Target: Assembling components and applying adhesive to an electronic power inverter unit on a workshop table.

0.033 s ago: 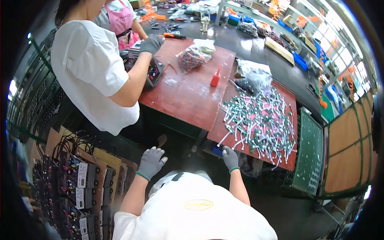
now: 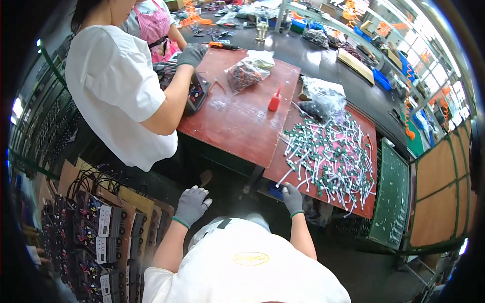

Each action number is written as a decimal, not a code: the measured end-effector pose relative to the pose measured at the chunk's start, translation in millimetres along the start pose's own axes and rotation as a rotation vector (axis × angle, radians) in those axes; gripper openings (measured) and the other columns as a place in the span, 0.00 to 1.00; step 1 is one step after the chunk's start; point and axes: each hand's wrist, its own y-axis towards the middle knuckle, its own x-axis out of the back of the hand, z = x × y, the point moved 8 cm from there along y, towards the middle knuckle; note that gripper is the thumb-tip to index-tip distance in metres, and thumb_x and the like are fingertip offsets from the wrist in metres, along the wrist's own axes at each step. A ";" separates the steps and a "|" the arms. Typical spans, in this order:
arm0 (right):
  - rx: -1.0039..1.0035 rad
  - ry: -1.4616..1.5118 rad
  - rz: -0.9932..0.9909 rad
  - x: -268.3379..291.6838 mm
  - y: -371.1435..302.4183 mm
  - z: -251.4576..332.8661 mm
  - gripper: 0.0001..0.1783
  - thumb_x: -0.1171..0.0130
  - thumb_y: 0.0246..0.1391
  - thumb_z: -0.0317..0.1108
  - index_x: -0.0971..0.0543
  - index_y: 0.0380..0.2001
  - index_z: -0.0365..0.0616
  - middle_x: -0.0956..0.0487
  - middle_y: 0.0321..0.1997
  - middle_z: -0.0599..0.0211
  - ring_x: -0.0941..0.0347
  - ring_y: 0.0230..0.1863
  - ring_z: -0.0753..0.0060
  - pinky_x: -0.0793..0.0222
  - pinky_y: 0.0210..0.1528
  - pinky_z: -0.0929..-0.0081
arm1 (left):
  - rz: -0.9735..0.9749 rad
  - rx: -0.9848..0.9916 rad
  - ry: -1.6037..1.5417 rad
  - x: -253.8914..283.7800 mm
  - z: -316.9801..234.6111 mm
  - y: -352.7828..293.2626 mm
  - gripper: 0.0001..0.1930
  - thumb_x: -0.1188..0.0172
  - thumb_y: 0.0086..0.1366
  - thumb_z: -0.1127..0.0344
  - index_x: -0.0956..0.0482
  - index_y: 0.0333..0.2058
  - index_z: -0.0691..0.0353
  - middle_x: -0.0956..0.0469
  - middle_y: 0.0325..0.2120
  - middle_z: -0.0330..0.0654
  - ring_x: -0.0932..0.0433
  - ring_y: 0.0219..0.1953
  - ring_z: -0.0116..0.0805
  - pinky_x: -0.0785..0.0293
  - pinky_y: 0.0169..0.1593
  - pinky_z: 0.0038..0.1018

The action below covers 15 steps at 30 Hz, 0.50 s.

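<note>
My left hand [image 2: 192, 205], in a grey glove with pale fingertips and a green cuff, hangs in front of the red table with fingers apart and nothing in it. At the front edge of the right-hand red board [image 2: 365, 204], my right hand [image 2: 292, 198] wears the same kind of glove. Its fingers are mostly hidden, so a grip cannot be made out. Just beyond it lies a pile of small green circuit boards with white cables [image 2: 328, 156]; one white cable end comes close to the fingers. A clear plastic bag [image 2: 326, 96] sits behind the pile.
A co-worker in a white shirt [image 2: 118, 86] handles a dark device [image 2: 194, 96] on the left red table [image 2: 237, 129]. A red bottle [image 2: 274, 101] and a bag of parts [image 2: 247, 73] stand there. Racked panels [image 2: 103, 222] are at my left, a green metal cabinet [image 2: 390, 194] at right.
The whole view has shifted very slightly. Both my hands keep the same place and pose, and the things on the tables stay put.
</note>
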 end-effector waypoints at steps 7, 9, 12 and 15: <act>0.202 0.148 -0.047 -11.3 68.8 54.9 0.15 0.49 0.57 0.36 0.23 0.46 0.44 0.21 0.43 0.55 0.26 0.46 0.51 0.30 0.48 0.61 | 0.001 0.190 -0.087 2.8 25.8 19.1 0.18 0.44 0.62 0.54 0.23 0.45 0.60 0.23 0.46 0.44 0.29 0.54 0.44 0.35 0.58 0.38; 0.311 0.120 -0.038 -14.1 91.1 72.6 0.15 0.49 0.57 0.37 0.23 0.45 0.45 0.22 0.42 0.55 0.26 0.46 0.52 0.30 0.47 0.61 | 0.003 0.231 -0.090 2.2 25.3 28.4 0.18 0.44 0.61 0.55 0.23 0.45 0.60 0.23 0.46 0.45 0.29 0.53 0.44 0.35 0.57 0.38; 0.407 0.117 -0.052 -17.4 132.1 96.3 0.14 0.47 0.57 0.35 0.23 0.43 0.42 0.21 0.39 0.52 0.24 0.43 0.52 0.29 0.46 0.63 | -0.012 0.291 -0.108 5.3 20.5 46.7 0.18 0.44 0.61 0.55 0.23 0.45 0.61 0.23 0.46 0.46 0.29 0.52 0.46 0.34 0.56 0.38; 0.461 0.083 -0.035 -22.7 173.0 115.9 0.13 0.48 0.56 0.36 0.23 0.43 0.45 0.21 0.37 0.55 0.25 0.41 0.51 0.29 0.42 0.60 | -0.075 0.311 -0.112 9.1 17.2 67.0 0.18 0.43 0.61 0.56 0.23 0.44 0.61 0.23 0.44 0.47 0.28 0.51 0.47 0.33 0.55 0.38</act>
